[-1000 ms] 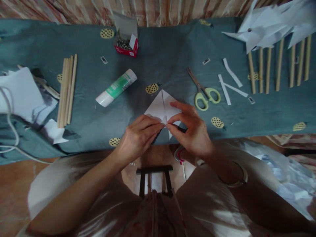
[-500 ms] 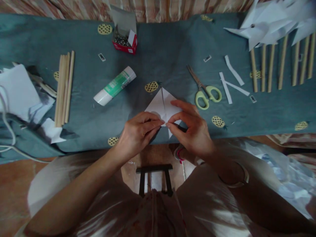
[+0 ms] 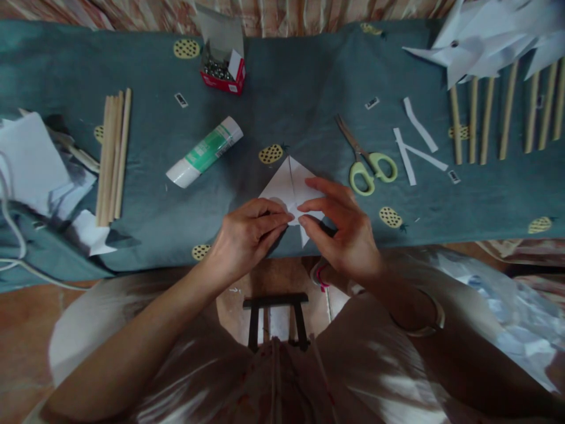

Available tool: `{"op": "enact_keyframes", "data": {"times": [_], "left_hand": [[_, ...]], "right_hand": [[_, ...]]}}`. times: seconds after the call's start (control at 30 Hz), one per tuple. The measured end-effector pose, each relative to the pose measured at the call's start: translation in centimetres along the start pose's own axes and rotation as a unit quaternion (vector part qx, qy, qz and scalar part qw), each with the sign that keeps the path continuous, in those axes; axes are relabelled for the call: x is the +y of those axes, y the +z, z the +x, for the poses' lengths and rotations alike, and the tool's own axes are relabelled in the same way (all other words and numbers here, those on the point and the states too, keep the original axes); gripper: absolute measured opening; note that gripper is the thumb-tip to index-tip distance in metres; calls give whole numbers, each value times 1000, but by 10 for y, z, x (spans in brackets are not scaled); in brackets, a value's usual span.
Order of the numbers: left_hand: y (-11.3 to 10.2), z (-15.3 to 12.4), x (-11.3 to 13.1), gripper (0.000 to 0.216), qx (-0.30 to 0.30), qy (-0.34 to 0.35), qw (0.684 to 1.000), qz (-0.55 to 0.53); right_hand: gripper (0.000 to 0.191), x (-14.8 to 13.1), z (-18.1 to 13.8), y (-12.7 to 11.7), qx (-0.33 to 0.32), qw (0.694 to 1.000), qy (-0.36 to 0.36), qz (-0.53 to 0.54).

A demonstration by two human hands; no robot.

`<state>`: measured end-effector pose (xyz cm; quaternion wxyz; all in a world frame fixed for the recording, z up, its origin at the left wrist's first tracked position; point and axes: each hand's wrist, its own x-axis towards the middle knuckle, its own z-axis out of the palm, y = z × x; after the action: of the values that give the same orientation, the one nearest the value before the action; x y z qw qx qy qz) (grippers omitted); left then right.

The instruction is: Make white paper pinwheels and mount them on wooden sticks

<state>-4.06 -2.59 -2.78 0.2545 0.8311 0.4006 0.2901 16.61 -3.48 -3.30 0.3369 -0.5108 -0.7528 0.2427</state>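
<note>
A sheet of white paper, partly folded, lies at the table's front edge with a slit running down from its top corner. My left hand pinches its lower part between thumb and fingers. My right hand is over the paper's right side, thumb and index finger a little apart, fingertips at or just above the surface; whether they touch I cannot tell. Scissors with light green handles lie right of the paper. On the left is a white and green glue stick.
A red box of small metal pieces stands at the back. Wooden sticks and scrap paper lie left. Paper strips lie right, near white paper pinwheels on sticks. A cable hangs over the left front edge.
The thumb and index finger of my right hand have parted slightly at the paper's lower fold. My left hand keeps its pinch in the same place.
</note>
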Motion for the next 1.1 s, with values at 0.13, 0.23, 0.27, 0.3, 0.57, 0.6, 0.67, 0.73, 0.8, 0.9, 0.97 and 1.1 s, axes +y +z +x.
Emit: {"op": "enact_keyframes", "data": {"times": [0.13, 0.23, 0.27, 0.3, 0.57, 0.6, 0.67, 0.73, 0.8, 0.9, 0.97, 1.1], "left_hand": [[0, 0, 0, 18, 1, -4, 1000, 2], [0, -1, -1, 19, -4, -7, 1000, -3], [0, -1, 0, 19, -5, -7, 1000, -3], [0, -1, 0, 19, -6, -8, 1000, -2], [1, -2, 0, 18, 0, -3, 1000, -2], [1, -2, 0, 18, -1, -5, 1000, 0], [2, -3, 0, 18, -3, -6, 1000, 5], [3, -4, -1, 18, 0, -1, 1000, 11], [4, -4, -1, 18, 6, 6, 1000, 15], [6, -4, -2, 17, 14, 13, 1000, 21], [6, -4, -2, 16, 18, 18, 999, 25], [7, -4, 0, 15, 21, 33, 999, 37]], "right_hand": [[24, 1, -1, 1, -12, 1000, -12, -22], [27, 4, -2, 4, -22, 999, -25, -35], [28, 5, -3, 5, -20, 998, -33, -41], [29, 6, -3, 5, -17, 998, -41, -48], [32, 8, -5, 12, -6, 993, -85, -84], [32, 8, -4, 13, -4, 993, -82, -79], [31, 7, -4, 16, 1, 994, -81, -71], [31, 6, -4, 18, -1, 994, -83, -66], [32, 6, -4, 18, -6, 995, -83, -61], [33, 5, -3, 13, -12, 996, -78, -52], [34, 5, -1, 6, -6, 996, -74, -38], [38, 10, 5, -7, 26, 998, -38, -37]]}}
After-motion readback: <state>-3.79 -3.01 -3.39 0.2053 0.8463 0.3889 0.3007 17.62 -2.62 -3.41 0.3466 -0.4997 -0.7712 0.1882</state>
